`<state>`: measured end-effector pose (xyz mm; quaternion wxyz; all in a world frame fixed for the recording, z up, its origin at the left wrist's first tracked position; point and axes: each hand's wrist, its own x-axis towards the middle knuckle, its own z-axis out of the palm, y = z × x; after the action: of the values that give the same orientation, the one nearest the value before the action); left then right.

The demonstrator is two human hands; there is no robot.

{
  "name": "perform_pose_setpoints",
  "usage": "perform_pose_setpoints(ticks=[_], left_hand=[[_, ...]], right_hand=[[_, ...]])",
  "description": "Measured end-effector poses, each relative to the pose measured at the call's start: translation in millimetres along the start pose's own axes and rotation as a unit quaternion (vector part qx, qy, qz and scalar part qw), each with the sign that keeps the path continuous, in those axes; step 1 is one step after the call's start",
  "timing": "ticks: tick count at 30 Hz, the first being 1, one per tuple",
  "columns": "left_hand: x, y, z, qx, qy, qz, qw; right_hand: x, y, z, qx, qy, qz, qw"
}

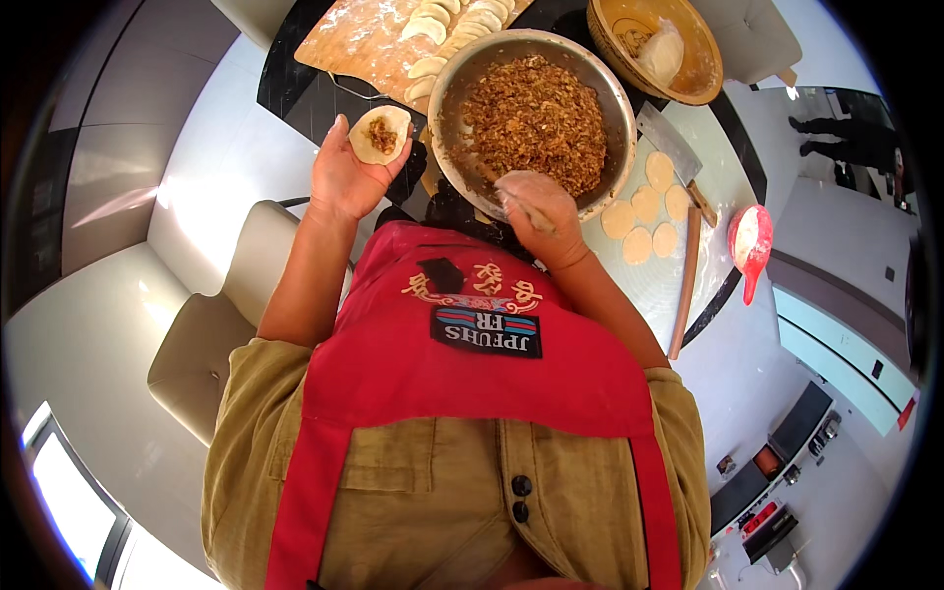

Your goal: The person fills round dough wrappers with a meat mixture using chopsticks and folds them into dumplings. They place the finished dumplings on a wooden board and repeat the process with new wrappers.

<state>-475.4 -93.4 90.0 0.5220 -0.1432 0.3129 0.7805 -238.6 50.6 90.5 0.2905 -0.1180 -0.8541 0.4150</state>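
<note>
A round dumpling wrapper (366, 138) rests on the palm and fingers of my left hand (346, 175). In the middle of the wrapper is a small heap of brown filling (383, 136). My right hand (544, 217) is curled over the near rim of a large steel bowl (451, 166). Brown minced filling (542, 122) is piled inside that bowl. Whether the right hand grips a utensil is hidden by its fingers. Several flat dough rounds (645, 204) lie to the right of the bowl.
Folded dumplings (425, 29) stand in rows on a floured wooden board (346, 37). A tan basin (627, 70) holds a dough lump (661, 55). Right lie a cleaver (670, 140), a wooden rolling pin (686, 287) and a red scoop of flour (751, 240). A chair (254, 258) stands left.
</note>
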Motion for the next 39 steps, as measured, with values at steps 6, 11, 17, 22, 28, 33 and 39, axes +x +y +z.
perform_pose_setpoints(ticks=[6, 11, 17, 22, 28, 33, 39], left_hand=[[3.0, 5.9, -8.0, -0.008, -0.012, 0.005, 1.000], [4.1, 4.3, -9.1, -0.014, -0.005, -0.005, 1.000], [2.8, 8.6, -7.8, -0.020, 0.005, 0.003, 1.000], [5.6, 8.1, -19.3, -0.018, -0.004, -0.004, 1.000], [3.0, 9.5, -8.2, -0.008, -0.005, -0.009, 1.000], [3.4, 9.0, -14.2, -0.006, -0.009, -0.017, 1.000], [7.9, 6.9, -13.7, -0.008, -0.008, -0.024, 1.000]], right_hand=[[13.2, -22.1, -13.7, 0.043, 0.047, 0.060, 0.996], [10.9, -1.4, 13.4, 0.040, 0.027, 0.013, 0.999], [7.3, 12.1, -8.8, 0.013, 0.082, 0.145, 0.986], [15.2, -6.5, 3.0, 0.136, 0.057, 0.194, 0.970], [10.8, 39.5, -8.9, 0.101, 0.105, 0.263, 0.954], [23.3, 45.4, -18.0, 0.110, 0.145, 0.273, 0.945], [26.5, 59.5, 0.3, 0.119, 0.124, 0.350, 0.921]])
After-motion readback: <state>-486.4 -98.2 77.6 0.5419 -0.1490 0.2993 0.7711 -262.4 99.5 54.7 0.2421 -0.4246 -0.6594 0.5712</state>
